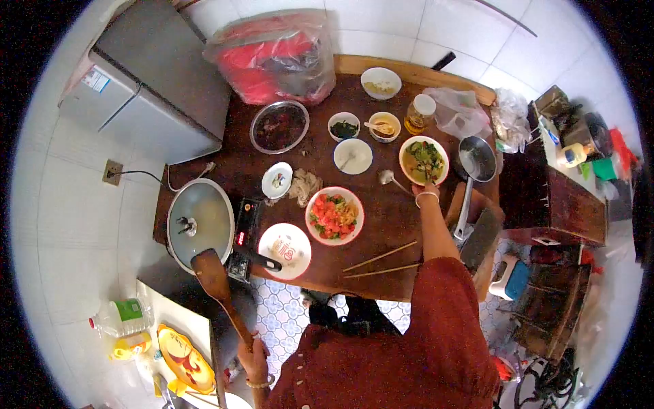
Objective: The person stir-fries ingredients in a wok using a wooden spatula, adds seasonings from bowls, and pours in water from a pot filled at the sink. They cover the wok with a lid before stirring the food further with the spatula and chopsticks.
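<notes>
Spatula (223,293), just one, wooden, and I've got it in the left hand (253,358), fingers wrapped round the handle; its blade is up at the near rim of one glass-lidded pan (208,228). Across the table (402,218), the right hand (428,193) is at the near edge of the greens bowl (424,161); whether those fingers grip the rim, I can't make out from where I sit.

Counting bowls now: seven. Three are red-rimmed: the greens, one tomato bowl (334,216) and one patterned bowl (289,245), with a black handle (261,260) reaching over its edge. Four paler ones cluster farther back, one with dark chopped greens (345,129). Add one small dish (276,183), just beside one crumpled cloth (304,187).

Two chopsticks (380,256) lie apart near the front edge. One metal spoon (387,177) rests left of the greens bowl, one saucepan (479,160) sits to its right, and one lidded jar (416,121) stands behind.
</notes>
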{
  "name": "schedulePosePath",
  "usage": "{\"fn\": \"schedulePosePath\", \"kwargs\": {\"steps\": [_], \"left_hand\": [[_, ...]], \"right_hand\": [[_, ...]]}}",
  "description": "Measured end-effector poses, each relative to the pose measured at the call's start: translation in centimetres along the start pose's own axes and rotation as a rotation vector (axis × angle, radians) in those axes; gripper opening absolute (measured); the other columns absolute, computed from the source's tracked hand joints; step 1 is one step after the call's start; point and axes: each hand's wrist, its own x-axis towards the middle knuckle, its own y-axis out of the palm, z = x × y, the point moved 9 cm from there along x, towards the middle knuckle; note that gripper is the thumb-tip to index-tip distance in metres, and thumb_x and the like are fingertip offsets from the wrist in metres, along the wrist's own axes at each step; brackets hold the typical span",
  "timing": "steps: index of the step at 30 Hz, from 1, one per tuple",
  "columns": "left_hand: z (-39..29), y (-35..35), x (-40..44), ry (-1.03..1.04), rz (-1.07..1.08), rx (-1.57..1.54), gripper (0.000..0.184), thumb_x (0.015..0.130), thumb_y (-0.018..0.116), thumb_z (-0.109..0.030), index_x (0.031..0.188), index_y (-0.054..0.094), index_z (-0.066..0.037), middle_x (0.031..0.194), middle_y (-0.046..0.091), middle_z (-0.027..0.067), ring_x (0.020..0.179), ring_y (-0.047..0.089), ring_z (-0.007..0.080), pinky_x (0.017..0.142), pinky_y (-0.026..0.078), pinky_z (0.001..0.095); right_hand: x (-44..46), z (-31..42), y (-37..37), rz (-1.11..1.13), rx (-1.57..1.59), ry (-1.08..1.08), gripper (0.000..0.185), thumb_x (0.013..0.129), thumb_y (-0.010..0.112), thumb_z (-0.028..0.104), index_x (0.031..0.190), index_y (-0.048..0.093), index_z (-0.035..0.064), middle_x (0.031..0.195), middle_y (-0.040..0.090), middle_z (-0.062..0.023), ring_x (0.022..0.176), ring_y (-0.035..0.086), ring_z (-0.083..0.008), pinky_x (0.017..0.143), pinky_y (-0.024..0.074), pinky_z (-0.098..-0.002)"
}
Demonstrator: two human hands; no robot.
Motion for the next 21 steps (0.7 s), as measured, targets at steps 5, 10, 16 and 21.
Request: {"fn": "schedulePosePath", "kwargs": {"steps": [5, 10, 16, 21], "left_hand": [[-0.2, 0.7, -0.3, -0.033, -0.006, -0.064, 0.017, 0.079, 0.045, -0.004, 0.093, 0.050, 0.004, 0.048, 0.042, -0.0009, 0.039, 0.036, 0.0064, 0.038, 0.028, 0.0207], [0.0, 0.5, -0.3, 0.007, 0.047, -0.008, 0.018, 0.078, 0.046, -0.004, 0.092, 0.052, 0.004, 0.050, 0.043, -0.0006, 0.041, 0.040, 0.0065, 0.039, 0.031, 0.0205], [0.3, -0.8, -3.3, 0.107, 0.036, -0.014, 0.020, 0.079, 0.046, -0.004, 0.095, 0.052, 0.006, 0.051, 0.044, -0.0005, 0.042, 0.040, 0.0068, 0.040, 0.032, 0.0210], [3.6, -2.0, -7.1, 0.103, 0.059, -0.076, 0.021, 0.082, 0.045, -0.005, 0.099, 0.051, 0.006, 0.052, 0.044, -0.0003, 0.043, 0.040, 0.0060, 0.040, 0.031, 0.0213]], "right_hand": [[1.6, -0.2, 0.3, -0.060, 0.078, -0.014, 0.032, 0.086, 0.045, 0.000, 0.117, 0.041, 0.0030, 0.102, 0.053, -0.0180, 0.083, 0.056, -0.0277, 0.068, 0.0524, -0.0412], [-2.0, 0.3, -0.5, -0.038, 0.007, -0.066, 0.029, 0.084, 0.048, 0.000, 0.113, 0.046, 0.0011, 0.102, 0.051, -0.0188, 0.082, 0.055, -0.0279, 0.062, 0.0530, -0.0368], [-11.7, -0.9, -2.7, 0.228, -0.101, -0.186, 0.040, 0.081, 0.046, -0.006, 0.119, 0.038, 0.0034, 0.111, 0.049, -0.0176, 0.091, 0.055, -0.0297, 0.067, 0.0536, -0.0382], [-22.4, -3.0, -7.8, 0.693, -0.060, -0.068, 0.039, 0.076, 0.047, -0.007, 0.113, 0.042, 0.0042, 0.101, 0.057, -0.0145, 0.080, 0.061, -0.0271, 0.061, 0.0566, -0.0388]]}}
